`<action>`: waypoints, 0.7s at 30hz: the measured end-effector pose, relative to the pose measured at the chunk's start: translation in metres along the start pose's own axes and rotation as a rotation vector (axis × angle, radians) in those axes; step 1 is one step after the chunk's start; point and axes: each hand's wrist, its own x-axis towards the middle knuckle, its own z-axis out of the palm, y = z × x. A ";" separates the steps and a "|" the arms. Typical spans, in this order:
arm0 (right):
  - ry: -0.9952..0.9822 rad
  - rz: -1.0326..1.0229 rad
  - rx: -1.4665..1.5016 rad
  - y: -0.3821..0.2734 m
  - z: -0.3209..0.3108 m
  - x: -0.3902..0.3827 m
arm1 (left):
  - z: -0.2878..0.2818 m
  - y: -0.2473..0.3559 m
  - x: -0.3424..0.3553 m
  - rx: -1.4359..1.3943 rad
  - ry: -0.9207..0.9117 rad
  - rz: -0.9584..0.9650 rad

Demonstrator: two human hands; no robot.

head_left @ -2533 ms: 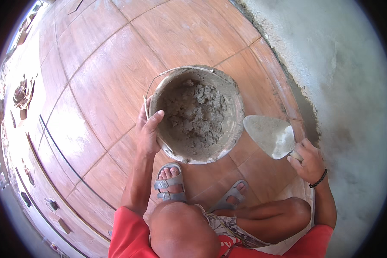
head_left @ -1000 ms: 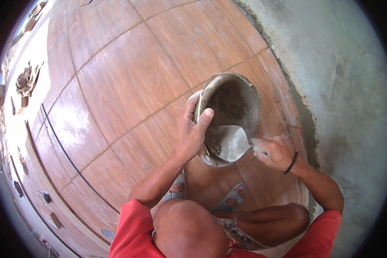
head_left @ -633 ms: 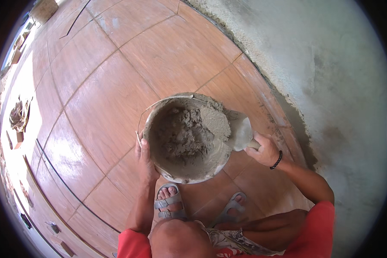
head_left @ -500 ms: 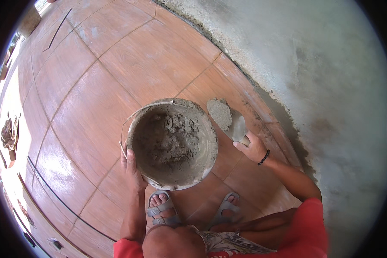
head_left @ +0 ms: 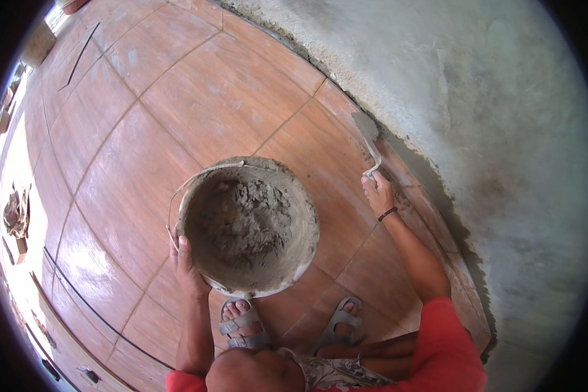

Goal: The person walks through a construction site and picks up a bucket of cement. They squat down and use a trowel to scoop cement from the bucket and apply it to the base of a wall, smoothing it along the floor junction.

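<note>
My left hand [head_left: 187, 268] is closed on the left rim of a round bucket [head_left: 309, 219], its thumb over the edge. Grey wet mortar [head_left: 258, 209] lies heaped inside and coats the bucket's walls. A thin wire handle [head_left: 193, 175] rests along the bucket's upper left rim. My right hand [head_left: 379, 195], with a dark beaded bracelet at the wrist, grips a trowel [head_left: 375, 155]. The trowel is turned on its side, its blade at the joint between the tiled floor and the grey wall. Grey mortar [head_left: 364, 123] shows at the blade.
Reddish-brown tiles [head_left: 176, 98] cover the floor. A grey plastered wall [head_left: 503, 98] rises at right, with a dark mortar strip [head_left: 431, 175] along its foot. My sandalled feet [head_left: 245, 320] stand below the bucket. A thin dark strip [head_left: 85, 53] lies far left, another dark line [head_left: 91, 304] nearer.
My right hand has moved up and right to the wall's foot, and the trowel has tipped over from flat with its mortar load. Bucket and left hand have shifted slightly left and down.
</note>
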 end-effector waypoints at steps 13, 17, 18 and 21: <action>0.066 0.305 0.243 -0.011 -0.057 -0.009 | 0.005 0.006 -0.001 0.061 0.043 -0.017; 0.101 0.288 0.143 -0.018 -0.078 -0.021 | -0.001 0.001 0.000 0.045 0.077 -0.037; 0.104 0.273 0.110 -0.019 -0.081 -0.022 | -0.003 0.001 0.001 0.036 0.080 -0.042; 0.123 0.283 0.110 -0.025 -0.083 -0.033 | -0.004 0.002 0.000 0.012 0.114 -0.057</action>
